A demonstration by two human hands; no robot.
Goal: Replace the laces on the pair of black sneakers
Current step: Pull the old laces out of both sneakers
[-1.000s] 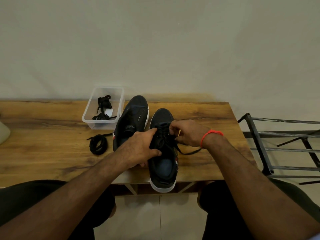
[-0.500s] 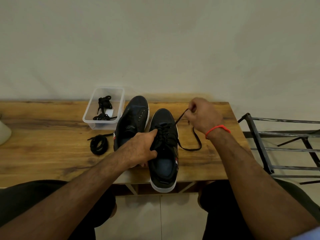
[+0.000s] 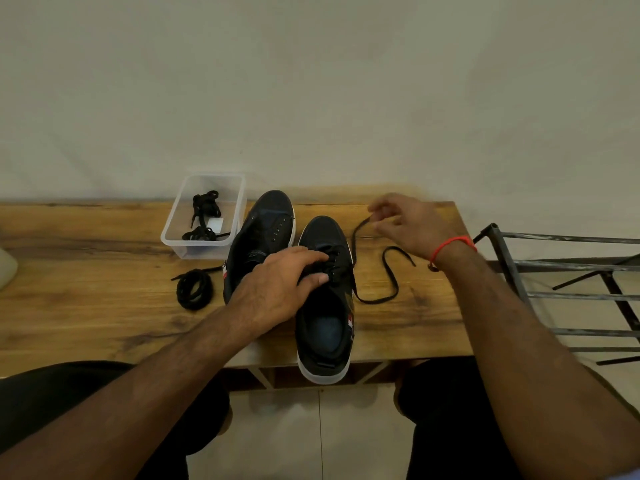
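Note:
Two black sneakers stand side by side on the wooden table (image 3: 86, 306). The left sneaker (image 3: 266, 220) shows bare eyelets. The right sneaker (image 3: 323, 327) still carries a black lace at its eyelets. My left hand (image 3: 277, 292) grips this shoe at the laced part, fingers over the lace and thumb on the side. Two loose lace ends (image 3: 391, 292) trail onto the table to the shoe's right. My right hand (image 3: 405, 223) hovers blurred over the far end of one, fingers apart, the tip just beside them.
A coiled black lace (image 3: 194, 289) lies left of the shoes. A clear plastic container (image 3: 176, 220) behind it holds two bundled black laces (image 3: 204, 206). A metal rack (image 3: 554, 265) stands right of the table. A pale object (image 3: 5, 268) sits at the left edge.
My right hand drew a lace end out of the right sneaker toward the far right, then opened its fingers. My left hand shifted slightly forward over the laces.

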